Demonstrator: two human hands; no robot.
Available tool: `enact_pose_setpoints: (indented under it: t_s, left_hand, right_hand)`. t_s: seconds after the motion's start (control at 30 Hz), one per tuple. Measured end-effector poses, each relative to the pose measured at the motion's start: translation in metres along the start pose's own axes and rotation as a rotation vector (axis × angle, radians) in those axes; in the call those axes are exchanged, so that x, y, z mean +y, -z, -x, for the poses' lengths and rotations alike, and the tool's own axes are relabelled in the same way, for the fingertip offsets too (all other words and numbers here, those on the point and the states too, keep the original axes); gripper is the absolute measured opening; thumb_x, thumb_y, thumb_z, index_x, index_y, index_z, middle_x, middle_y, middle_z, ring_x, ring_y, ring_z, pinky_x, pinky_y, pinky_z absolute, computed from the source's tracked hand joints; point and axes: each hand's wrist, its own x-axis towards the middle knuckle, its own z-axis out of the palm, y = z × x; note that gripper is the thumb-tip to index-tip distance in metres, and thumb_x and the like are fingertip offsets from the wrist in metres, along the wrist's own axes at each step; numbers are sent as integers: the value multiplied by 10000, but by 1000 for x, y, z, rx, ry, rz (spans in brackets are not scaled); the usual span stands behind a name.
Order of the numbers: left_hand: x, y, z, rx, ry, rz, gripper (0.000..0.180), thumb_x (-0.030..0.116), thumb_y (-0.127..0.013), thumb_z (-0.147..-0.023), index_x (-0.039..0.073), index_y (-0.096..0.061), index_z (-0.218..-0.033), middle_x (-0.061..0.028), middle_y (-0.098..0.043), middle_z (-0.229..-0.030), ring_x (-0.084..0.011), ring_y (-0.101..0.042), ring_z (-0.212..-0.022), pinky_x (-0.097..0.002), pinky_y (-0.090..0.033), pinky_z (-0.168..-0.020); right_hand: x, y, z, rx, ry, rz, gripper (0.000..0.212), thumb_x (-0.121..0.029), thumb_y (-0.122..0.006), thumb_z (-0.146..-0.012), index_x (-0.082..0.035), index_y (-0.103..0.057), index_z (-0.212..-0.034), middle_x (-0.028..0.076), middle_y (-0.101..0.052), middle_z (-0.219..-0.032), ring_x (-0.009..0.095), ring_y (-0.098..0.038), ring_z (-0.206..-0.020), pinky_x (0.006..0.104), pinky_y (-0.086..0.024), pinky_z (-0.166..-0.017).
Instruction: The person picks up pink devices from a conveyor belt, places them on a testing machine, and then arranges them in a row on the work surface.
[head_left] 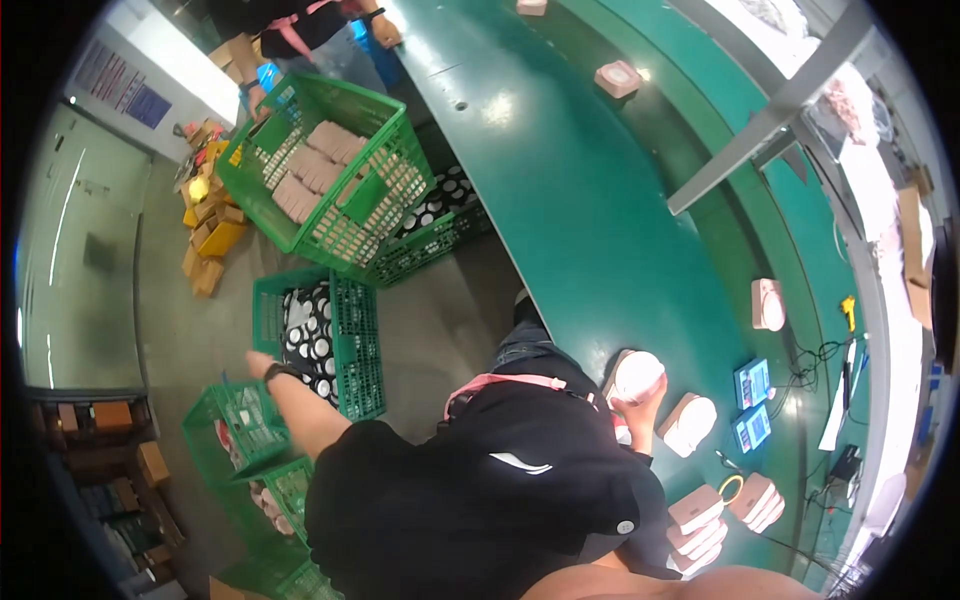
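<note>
On the green bench to my right, my right hand grips a pale pink box with a rounded white top. A similar pink box lies just beside it on the bench. My left arm reaches out over the floor to the left, with a dark band on its wrist. My left hand is close to the near-left corner of a green basket; its fingers are too small and blurred to read. Black items with white round spots fill that basket.
Pink box stacks and two blue devices sit on the bench. A raised green basket carries pink boxes. More green baskets stand at lower left. Beyond, another person's hand hangs by the bench.
</note>
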Motion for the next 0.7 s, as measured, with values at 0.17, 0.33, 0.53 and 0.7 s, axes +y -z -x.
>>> enact_pose_setpoints:
  t_s: [0.17,0.33,0.53,0.7]
  left_hand:
    - [-38,-180,187,-602,-610,-15,238,164,-626,-840,4,-594,-1013,-19,-595,-709,-106,-548,-640,-258,-458,-604]
    - [18,-239,493,-1744,-1310,-281,330,127,-659,-806,33,-573,-1110,-71,-645,-789,-180,-629,-711,-285,-497,-693]
    - [-26,-253,711,-2326,-1454,-256,364,189,-668,-775,61,-564,-1099,-84,-622,-944,-239,-610,-891,-345,-489,-771]
    - [-70,-302,858,-2307,-1950,-42,426,167,-688,-717,53,-547,-1102,-123,-567,-1071,-294,-545,-1022,-378,-462,-863]
  right_hand:
    - [-31,-11,0,-25,-61,294,1227,-303,-902,-391,-102,-233,-1400,228,-317,-1359,413,-356,-1229,475,-334,-1022]
    - [-56,3,-7,43,-216,359,1144,-250,-870,-405,-202,-283,-1386,243,-309,-1323,426,-393,-1165,485,-369,-964]
    - [-24,33,6,279,-367,337,1032,-153,-783,-443,-195,-322,-1366,244,-323,-1304,427,-393,-1161,471,-380,-945]
    - [4,40,29,429,-233,222,934,-201,-771,-474,-162,-397,-1329,254,-357,-1301,432,-398,-1161,474,-372,-961]
